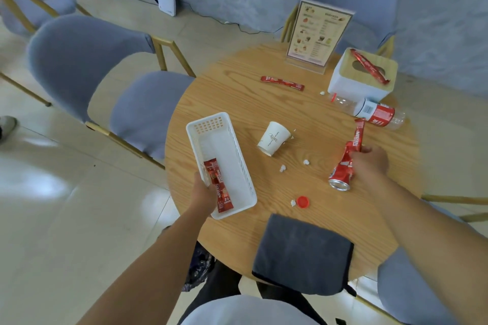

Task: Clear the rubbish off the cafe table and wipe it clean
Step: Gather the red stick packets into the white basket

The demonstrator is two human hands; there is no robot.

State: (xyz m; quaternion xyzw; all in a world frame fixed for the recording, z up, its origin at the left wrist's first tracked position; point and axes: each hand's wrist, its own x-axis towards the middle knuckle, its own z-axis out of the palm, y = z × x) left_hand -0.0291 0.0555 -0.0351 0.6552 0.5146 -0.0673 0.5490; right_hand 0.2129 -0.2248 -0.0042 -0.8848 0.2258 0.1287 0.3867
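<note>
Lying scattered over the round wooden table (264,224): a crushed red can (341,172) near the right edge, a coffee sachet (358,134) just above it, a tipped paper cup (274,138) at the centre, an empty plastic bottle (369,111) on its side against the tissue box (363,75), another sachet (282,83) further back, one more sachet (369,66) draped across the box lid, a red bottle cap (302,202) and small white crumbs (282,168). Gripping the can and the nearby sachet together with the right hand (369,162), fingers curled round both, probably gathering two pieces in one pass. Holding the white plastic basket (232,140) by its near corner with the left hand (204,192), fingers wrapped over the rim, tilting it out past the table edge as the collecting bin; already carrying one sachet (220,185) inside. Waiting folded at the near edge, the dark grey cloth (303,253), presumably kept for the wiping once the litter is gone. Standing at the back, a menu stand (317,34), and ringing the table, grey padded chairs (105,66). Judging the task as barely under way, most rubbish not yet collected.
</note>
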